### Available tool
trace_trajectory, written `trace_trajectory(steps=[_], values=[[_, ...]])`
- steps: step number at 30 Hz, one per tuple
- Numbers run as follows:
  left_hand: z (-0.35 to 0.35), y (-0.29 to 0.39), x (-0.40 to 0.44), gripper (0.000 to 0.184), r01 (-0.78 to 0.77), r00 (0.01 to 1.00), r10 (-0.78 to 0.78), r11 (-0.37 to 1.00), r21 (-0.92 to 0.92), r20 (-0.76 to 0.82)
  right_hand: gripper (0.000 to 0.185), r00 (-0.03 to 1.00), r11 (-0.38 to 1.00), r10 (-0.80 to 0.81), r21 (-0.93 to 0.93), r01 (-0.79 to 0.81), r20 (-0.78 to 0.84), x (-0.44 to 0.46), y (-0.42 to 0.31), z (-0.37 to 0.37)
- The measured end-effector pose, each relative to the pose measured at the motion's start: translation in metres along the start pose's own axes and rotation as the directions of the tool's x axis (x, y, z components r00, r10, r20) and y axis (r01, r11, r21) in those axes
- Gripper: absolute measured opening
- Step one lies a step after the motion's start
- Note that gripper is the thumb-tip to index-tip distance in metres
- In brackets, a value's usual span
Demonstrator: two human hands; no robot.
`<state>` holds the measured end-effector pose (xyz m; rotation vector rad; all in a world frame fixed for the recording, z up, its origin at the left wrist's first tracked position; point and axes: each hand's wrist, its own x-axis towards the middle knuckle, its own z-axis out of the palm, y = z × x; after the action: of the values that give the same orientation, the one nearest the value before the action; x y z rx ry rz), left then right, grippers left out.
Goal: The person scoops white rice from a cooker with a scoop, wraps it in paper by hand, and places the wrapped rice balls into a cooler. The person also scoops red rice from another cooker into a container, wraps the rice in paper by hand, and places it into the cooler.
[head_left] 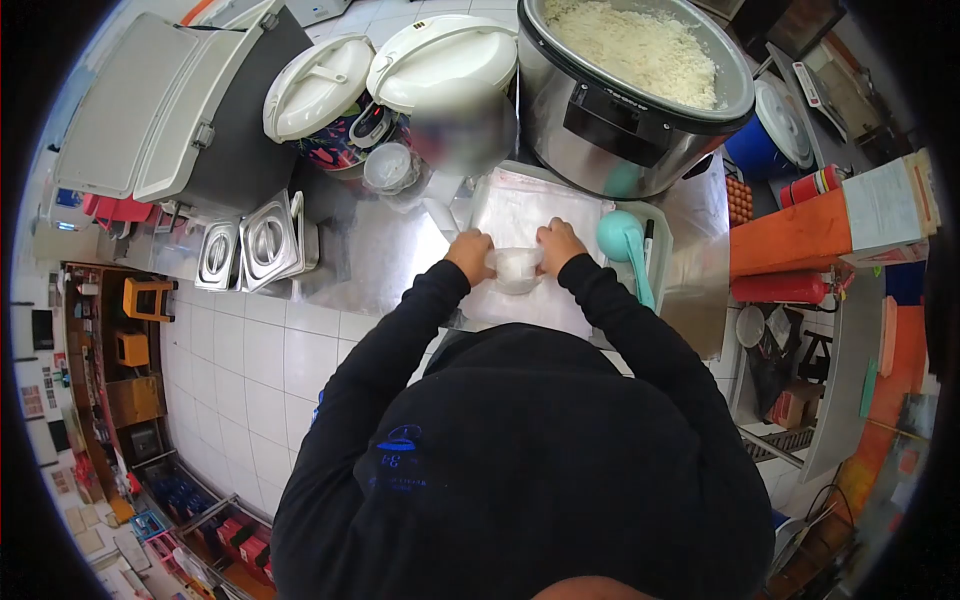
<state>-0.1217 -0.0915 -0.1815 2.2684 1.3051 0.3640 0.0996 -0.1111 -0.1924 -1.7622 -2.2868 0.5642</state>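
Observation:
Between my two hands is a small clear plastic bag (518, 270) with a white lump in it that looks like rice. My left hand (470, 257) pinches its left side, and my right hand (560, 247) grips the right side, fingers closed. Beneath it lies a stack of clear plastic sheets (515, 205) on the metal counter. Just right of my right hand, a teal rice scoop (620, 237) rests in a shallow pale tray (660, 222), alongside a black marker (648, 240).
A large cooker (600, 135) full of cooked white rice (630, 45) stands behind the sheets. Further left are two lidded containers (440, 65), wrapped plastic cups (390, 170), steel pan lids (268, 243) and a grey cooler box (235, 120). Eggs (738, 200) sit at the right.

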Motion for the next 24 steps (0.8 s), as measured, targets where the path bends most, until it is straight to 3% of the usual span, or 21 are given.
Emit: trace_trajectory(steps=[1, 2, 5, 6, 7, 9, 12, 13, 15, 16, 18, 21, 24], values=[[0.003, -0.004, 0.0, 0.027, 0.083, 0.981, -0.071, 0.995, -0.056, 0.183, 0.041, 0.999, 0.996, -0.014, -0.084, 0.016, 0.03, 0.003, 0.002, 0.001], [0.007, -0.007, -0.002, 0.021, 0.115, 0.975, -0.096, 0.99, -0.081, 0.202, 0.032, 0.985, 0.999, 0.052, -0.016, -0.05, 0.163, 0.008, 0.007, 0.007], [0.03, -0.006, -0.019, 0.016, 0.13, 0.991, -0.128, 0.983, -0.13, 0.025, 0.028, 0.968, 0.989, 0.068, 0.115, -0.098, 0.242, 0.0, 0.016, 0.02], [0.035, 0.001, -0.029, 0.012, 0.154, 0.985, -0.166, 0.971, -0.185, -0.051, 0.022, 0.987, 0.98, 0.045, 0.185, -0.074, 0.154, -0.01, 0.016, 0.021], [0.04, 0.007, -0.038, 0.011, 0.16, 0.979, -0.186, 0.956, -0.245, -0.087, 0.017, 0.898, 0.841, 0.213, 0.396, -0.369, 0.385, -0.018, 0.005, 0.004], [0.044, 0.013, -0.05, 0.011, 0.016, 0.979, -0.062, 0.973, -0.231, -0.192, 0.017, 0.919, 0.615, 0.184, 0.688, -0.385, 0.35, -0.026, 0.019, 0.018], [0.036, 0.013, -0.052, 0.011, -0.029, 0.997, 0.014, 0.98, -0.199, -0.077, 0.02, 0.843, 0.318, 0.227, 0.781, -0.537, 0.487, -0.023, 0.03, 0.024], [0.03, 0.006, -0.043, 0.012, 0.02, 0.998, -0.009, 0.986, -0.166, 0.062, 0.021, 0.839, 0.439, 0.25, 0.715, -0.544, 0.484, -0.022, 0.027, 0.019], [0.018, 0.003, -0.025, 0.016, 0.005, 0.994, 0.007, 0.994, -0.111, 0.105, 0.024, 0.841, 0.66, 0.288, 0.542, -0.52, 0.458, -0.012, 0.016, 0.005], [0.017, 0.001, -0.019, 0.02, -0.004, 0.993, 0.018, 0.993, -0.115, 0.117, 0.025, 0.887, 0.82, 0.284, 0.388, -0.422, 0.364, -0.012, 0.006, -0.008], [0.014, 0.003, -0.004, 0.029, -0.032, 0.988, 0.05, 0.992, -0.125, 0.144, 0.026, 0.904, 0.852, 0.218, 0.38, -0.36, 0.367, -0.007, 0.007, -0.005], [0.0, 0.012, 0.011, 0.034, -0.211, 0.977, 0.21, 0.978, 0.009, 0.016, 0.024, 0.911, 0.871, 0.165, 0.377, -0.314, 0.377, -0.008, 0.01, -0.002], [0.017, -0.006, 0.015, 0.037, -0.337, 0.941, 0.335, 0.934, -0.117, -0.041, 0.019, 0.933, 0.898, 0.094, 0.375, -0.23, 0.346, -0.009, 0.017, 0.008]])
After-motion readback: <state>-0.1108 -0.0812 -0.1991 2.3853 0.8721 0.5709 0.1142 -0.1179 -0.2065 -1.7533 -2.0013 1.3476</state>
